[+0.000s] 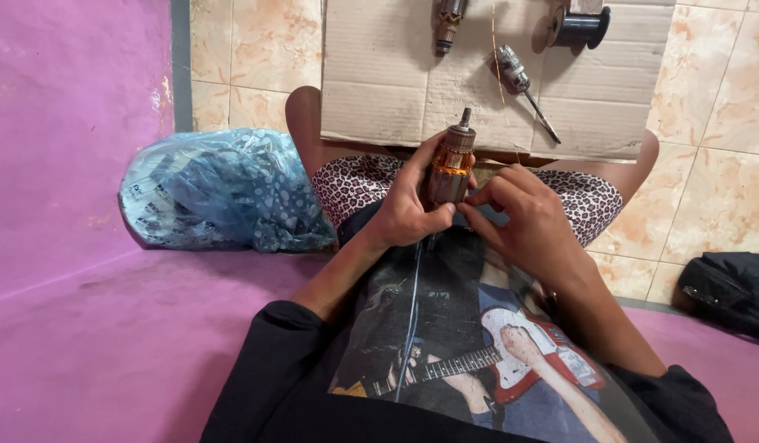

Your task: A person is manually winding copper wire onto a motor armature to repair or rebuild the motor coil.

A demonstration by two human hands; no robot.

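My left hand (408, 203) grips a small motor armature (451, 164) with copper windings and a steel shaft, held upright over my lap. My right hand (523, 215) pinches at its lower side with thumb and fingertips, seemingly on a thin copper wire (498, 61) that runs up across the cardboard sheet (379, 82). Both hands are close together, above my patterned shorts.
On the cardboard lie another armature (447, 23), a small shafted motor part (523, 89) and a dark wire spool (578, 26). A blue plastic bag (223, 190) rests at left against the purple wall. A black bag (728, 291) lies at right on the tiled floor.
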